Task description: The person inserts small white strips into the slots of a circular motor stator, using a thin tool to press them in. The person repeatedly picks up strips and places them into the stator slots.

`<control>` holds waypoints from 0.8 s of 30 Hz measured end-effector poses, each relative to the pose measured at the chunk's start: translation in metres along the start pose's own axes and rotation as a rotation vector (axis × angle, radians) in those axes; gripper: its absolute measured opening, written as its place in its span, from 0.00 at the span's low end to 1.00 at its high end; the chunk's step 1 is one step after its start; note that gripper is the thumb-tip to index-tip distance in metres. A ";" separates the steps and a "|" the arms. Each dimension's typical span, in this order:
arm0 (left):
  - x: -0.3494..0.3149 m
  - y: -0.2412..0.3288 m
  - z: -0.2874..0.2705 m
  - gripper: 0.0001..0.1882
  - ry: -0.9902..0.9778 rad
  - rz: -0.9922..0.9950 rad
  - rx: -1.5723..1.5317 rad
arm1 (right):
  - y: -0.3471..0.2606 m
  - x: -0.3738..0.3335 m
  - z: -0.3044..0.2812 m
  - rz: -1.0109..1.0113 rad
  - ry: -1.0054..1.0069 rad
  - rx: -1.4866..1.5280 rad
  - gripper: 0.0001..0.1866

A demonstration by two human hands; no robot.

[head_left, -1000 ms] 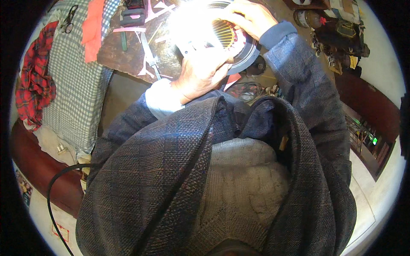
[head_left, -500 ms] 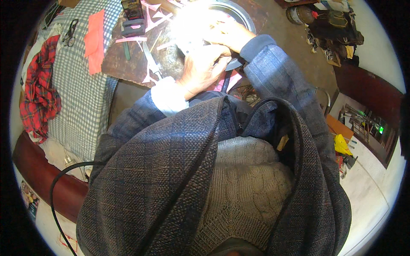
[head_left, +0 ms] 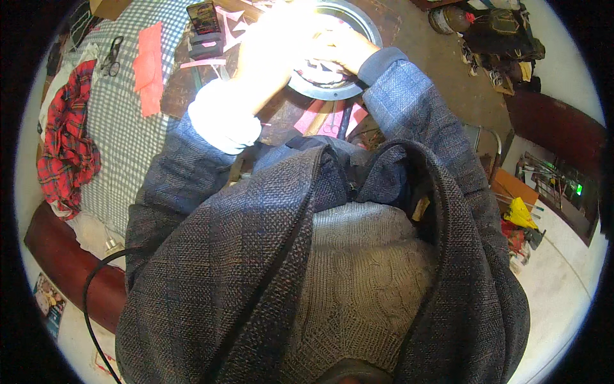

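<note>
Both my hands are at a round grey-rimmed basin or ring point(head_left: 332, 93) at the top of the view, under a strong white glare. My right hand point(head_left: 342, 48) is over its inside with the fingers curled together; what they pinch is lost in the glare. My left hand point(head_left: 281, 54) reaches in from the left beside it, its fingers washed out by the light. Patterned scraps point(head_left: 320, 75) show inside the rim, below my hands. Close to the rim's near side, a pair of scissors point(head_left: 331, 129) lies on pink paper point(head_left: 313, 118).
A dark open case point(head_left: 206, 46) and pink paper cutouts point(head_left: 233, 25) lie on the brown tabletop point(head_left: 178, 96). Left of it, a checkered cloth point(head_left: 121, 134) carries red paper point(head_left: 149, 70), glasses point(head_left: 112, 57) and a red plaid garment point(head_left: 67, 141). A metal-framed chair point(head_left: 495, 150) stands right.
My left hand and forearm have moved up and forward, deeper into the glare, uncovering the basin's near rim and the scissors. My right hand stays nearly in place.
</note>
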State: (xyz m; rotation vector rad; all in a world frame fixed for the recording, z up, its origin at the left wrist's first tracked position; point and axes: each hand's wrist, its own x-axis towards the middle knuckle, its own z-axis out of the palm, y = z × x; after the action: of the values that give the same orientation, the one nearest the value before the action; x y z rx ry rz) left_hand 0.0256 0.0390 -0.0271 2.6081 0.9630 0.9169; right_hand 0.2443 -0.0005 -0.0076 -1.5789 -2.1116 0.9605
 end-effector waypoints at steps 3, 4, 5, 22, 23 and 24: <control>0.005 0.001 0.008 0.19 -0.010 -0.027 -0.023 | 0.006 0.000 0.004 -0.052 0.111 -0.035 0.21; 0.007 -0.002 0.006 0.19 -0.027 -0.030 -0.027 | 0.008 0.001 0.006 -0.067 0.154 -0.092 0.20; 0.010 -0.006 0.003 0.20 -0.115 -0.054 0.016 | 0.011 0.001 0.007 -0.122 0.209 -0.064 0.20; 0.024 0.000 -0.028 0.21 -0.186 -0.464 -0.775 | 0.015 0.002 -0.008 -0.121 0.169 0.111 0.20; 0.026 0.001 -0.026 0.17 -0.135 -0.325 -0.558 | 0.015 0.003 -0.009 -0.122 0.161 0.138 0.20; 0.027 0.001 -0.023 0.14 -0.083 -0.184 -0.342 | 0.015 0.004 -0.010 -0.126 0.153 0.163 0.20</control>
State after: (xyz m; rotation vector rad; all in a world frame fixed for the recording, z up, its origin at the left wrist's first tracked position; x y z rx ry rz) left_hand 0.0275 0.0557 0.0044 2.2151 0.9153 0.8355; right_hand 0.2603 0.0092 -0.0113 -1.3768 -1.9502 0.9137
